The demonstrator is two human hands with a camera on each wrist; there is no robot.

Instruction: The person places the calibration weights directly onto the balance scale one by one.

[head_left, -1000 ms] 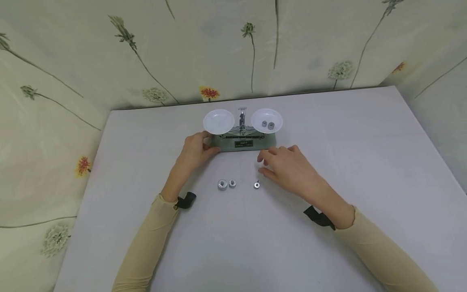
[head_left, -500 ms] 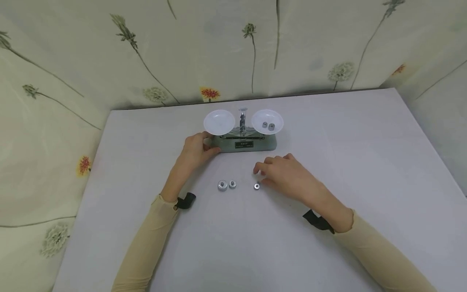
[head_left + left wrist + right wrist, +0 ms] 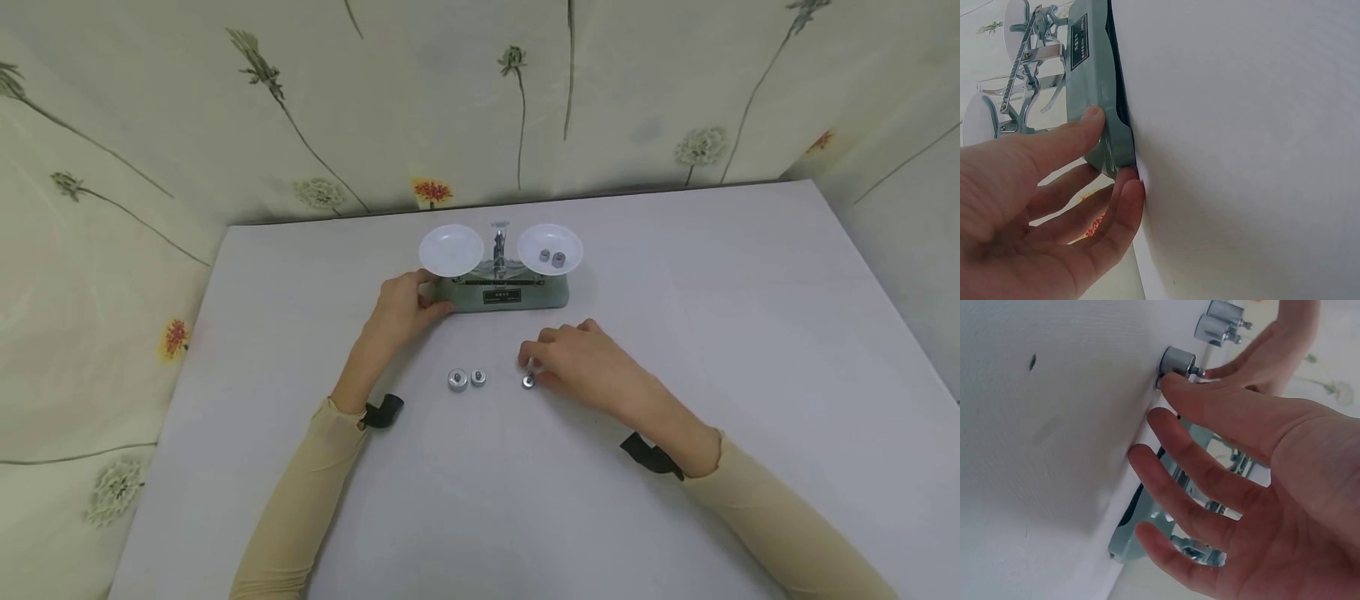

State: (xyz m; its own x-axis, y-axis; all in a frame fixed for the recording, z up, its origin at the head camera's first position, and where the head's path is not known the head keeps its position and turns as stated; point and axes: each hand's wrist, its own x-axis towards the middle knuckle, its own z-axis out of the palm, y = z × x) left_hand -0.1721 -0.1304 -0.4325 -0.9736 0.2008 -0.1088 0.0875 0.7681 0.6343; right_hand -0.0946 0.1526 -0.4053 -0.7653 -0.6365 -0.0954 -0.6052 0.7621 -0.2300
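Observation:
A balance scale (image 3: 504, 293) with a green base and two white pans stands near the table's far side. My left hand (image 3: 401, 308) grips the left end of its base, thumb on the front face, as the left wrist view shows. Low over the table, my right hand (image 3: 585, 362) has its fingers loosely bent around a small metal weight (image 3: 1177, 361) with a knob. The thumb tip overlaps this weight in the right wrist view, so contact is unclear; the other fingertips stand apart from it. Two small weights lie in the right pan (image 3: 531, 242).
A larger weight (image 3: 457, 380) and a smaller weight (image 3: 478, 377) stand side by side on the white table (image 3: 480, 517), left of the weight at my right hand. Patterned cloth (image 3: 622, 100) hangs behind the table's far edge.
My right hand has moved down and slightly left from in front of the scale to the small weight, its fingers closing in around it. My left hand stays on the base.

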